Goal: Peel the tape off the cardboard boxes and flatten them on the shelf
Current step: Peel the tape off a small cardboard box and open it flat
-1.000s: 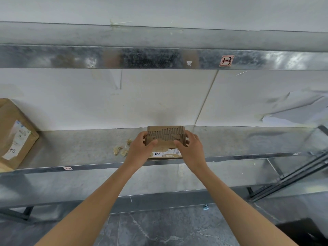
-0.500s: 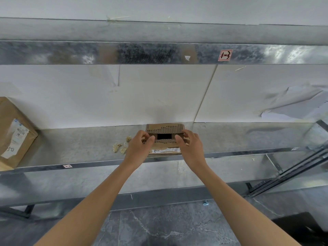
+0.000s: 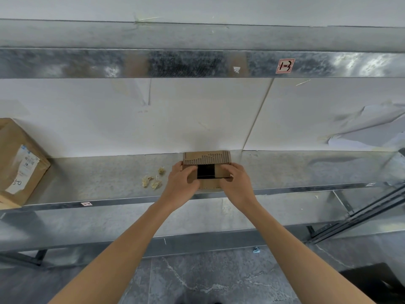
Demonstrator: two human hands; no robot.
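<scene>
With your left hand [image 3: 182,183] and right hand [image 3: 237,183] gripping the box [image 3: 207,157], squeeze its sides evenly so it folds flat on the shelf [image 3: 98,178].

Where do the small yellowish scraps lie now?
In the head view, the yellowish scraps lie on the metal shelf, just left of the left hand holding the small box.
</scene>
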